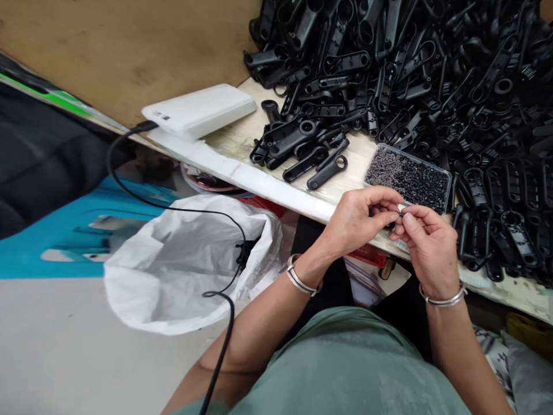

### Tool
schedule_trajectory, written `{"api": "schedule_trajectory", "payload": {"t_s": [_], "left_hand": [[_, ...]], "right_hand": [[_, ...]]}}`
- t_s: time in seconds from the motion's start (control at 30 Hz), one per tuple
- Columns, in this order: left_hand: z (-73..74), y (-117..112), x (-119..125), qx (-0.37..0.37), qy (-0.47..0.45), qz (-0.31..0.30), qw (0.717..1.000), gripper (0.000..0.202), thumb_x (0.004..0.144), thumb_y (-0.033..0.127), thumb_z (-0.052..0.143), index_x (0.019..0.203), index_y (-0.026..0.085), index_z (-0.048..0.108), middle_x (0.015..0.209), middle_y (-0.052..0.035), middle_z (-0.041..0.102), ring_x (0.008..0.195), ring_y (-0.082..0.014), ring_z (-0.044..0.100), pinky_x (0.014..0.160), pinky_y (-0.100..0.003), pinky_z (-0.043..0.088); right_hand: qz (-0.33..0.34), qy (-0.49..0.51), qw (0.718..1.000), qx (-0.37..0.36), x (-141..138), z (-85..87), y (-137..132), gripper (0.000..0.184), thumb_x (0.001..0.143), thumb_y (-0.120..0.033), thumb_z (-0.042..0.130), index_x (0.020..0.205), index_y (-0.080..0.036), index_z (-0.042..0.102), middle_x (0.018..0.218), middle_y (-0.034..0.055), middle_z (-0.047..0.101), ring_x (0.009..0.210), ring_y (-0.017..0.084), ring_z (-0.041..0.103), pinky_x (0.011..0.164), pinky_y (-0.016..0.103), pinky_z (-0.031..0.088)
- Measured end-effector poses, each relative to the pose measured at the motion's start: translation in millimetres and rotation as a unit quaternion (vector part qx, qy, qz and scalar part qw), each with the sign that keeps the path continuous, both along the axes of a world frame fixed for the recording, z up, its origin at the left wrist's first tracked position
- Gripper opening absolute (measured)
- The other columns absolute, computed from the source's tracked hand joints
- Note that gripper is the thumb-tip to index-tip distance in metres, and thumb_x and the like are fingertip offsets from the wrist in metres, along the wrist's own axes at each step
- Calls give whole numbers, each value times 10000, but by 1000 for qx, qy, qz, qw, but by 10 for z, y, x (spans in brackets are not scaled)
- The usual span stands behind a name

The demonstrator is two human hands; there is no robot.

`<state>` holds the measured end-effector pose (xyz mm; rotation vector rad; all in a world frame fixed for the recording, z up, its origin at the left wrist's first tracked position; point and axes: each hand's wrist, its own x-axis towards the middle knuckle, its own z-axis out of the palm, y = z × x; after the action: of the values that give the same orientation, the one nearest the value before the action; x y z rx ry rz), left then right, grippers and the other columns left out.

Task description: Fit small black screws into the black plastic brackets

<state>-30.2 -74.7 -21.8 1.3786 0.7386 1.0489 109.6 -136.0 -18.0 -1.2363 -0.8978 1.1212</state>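
Observation:
My left hand (360, 219) and my right hand (425, 242) meet at the table's front edge, fingertips almost touching. Both are pinched closed around a tiny dark piece (400, 212), too small to make out; the fingers partly hide it. Just behind them is a clear plastic box (449, 183), filled with small grey metal pieces (386, 167) on one side and small black pieces (425, 187) on the other. Black plastic crank-shaped arms (328, 172) with a ring at one end lie loose to the left of the box.
A large heap of black plastic arms (389, 75) covers the back and right of the table (276, 187). A white power bank (201, 109) with a black cable (173, 207) sits at the left edge. An open white sack (164, 271) stands below on the floor.

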Motion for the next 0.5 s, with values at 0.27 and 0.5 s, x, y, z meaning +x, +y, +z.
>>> {"api": "schedule_trajectory", "payload": {"t_s": [0.27,0.5], "left_hand": [[11,-41,9,35,48,22,998,204,732,46,673,906,144,717,764,-9,731,695,-104,656,640,-194,513],[-3,-42,8,17,37,19,999,217,739,53,687,936,139,718,789,-16,736,725,-109,671,682,-201,532]], "right_hand": [[-17,-27,999,-19,16,-8,-55,173,785,-302,795,922,-208,744,822,11,707,669,130,664,676,286,618],[-20,-23,999,-11,11,-11,-30,158,757,-286,815,888,-216,761,807,12,713,633,118,651,648,250,586]]}}
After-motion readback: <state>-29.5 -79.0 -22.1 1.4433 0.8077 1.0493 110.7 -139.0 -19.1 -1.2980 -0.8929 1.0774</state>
